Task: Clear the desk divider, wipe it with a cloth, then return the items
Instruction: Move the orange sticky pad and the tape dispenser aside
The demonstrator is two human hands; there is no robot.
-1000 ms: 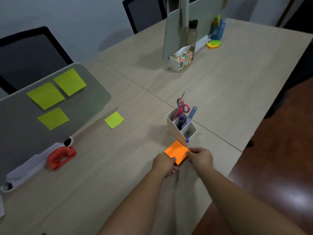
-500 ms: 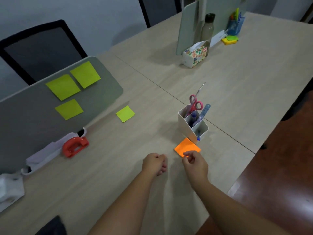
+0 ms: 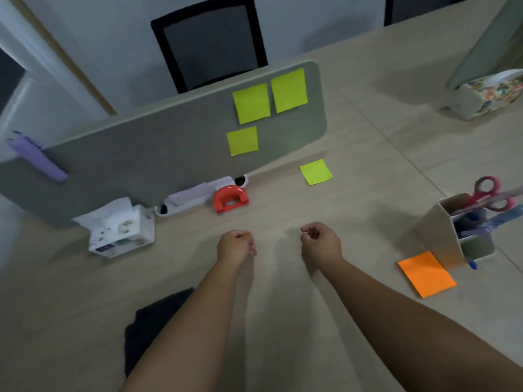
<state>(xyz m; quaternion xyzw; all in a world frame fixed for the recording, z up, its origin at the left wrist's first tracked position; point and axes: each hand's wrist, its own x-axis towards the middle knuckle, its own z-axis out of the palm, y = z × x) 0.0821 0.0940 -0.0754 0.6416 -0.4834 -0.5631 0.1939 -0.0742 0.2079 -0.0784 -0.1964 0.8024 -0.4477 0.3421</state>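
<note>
The grey desk divider [image 3: 158, 154] stands across the desk with three yellow-green sticky notes [image 3: 251, 103] stuck near its right end and a purple pen-like thing [image 3: 42, 161] at its left. One more yellow-green note [image 3: 316, 172] lies flat on the desk. An orange sticky pad [image 3: 426, 274] lies beside the white pen holder [image 3: 444, 239]. A dark cloth [image 3: 154, 323] lies partly under my left forearm. My left hand [image 3: 236, 246] and my right hand [image 3: 321, 244] hover over the desk, both curled into loose fists and holding nothing.
A red hole punch [image 3: 230, 198] and a white tray [image 3: 195, 196] sit at the divider's foot, a white tissue box [image 3: 121, 232] to their left. Scissors [image 3: 492, 195] stick out of the pen holder. A floral tissue box [image 3: 486, 94] and a second divider are at the far right. A black chair [image 3: 209, 43] stands behind.
Both hands have left the orange sticky pad and pulled back to the left, empty. The view has swung left, so the divider now fills the middle.
</note>
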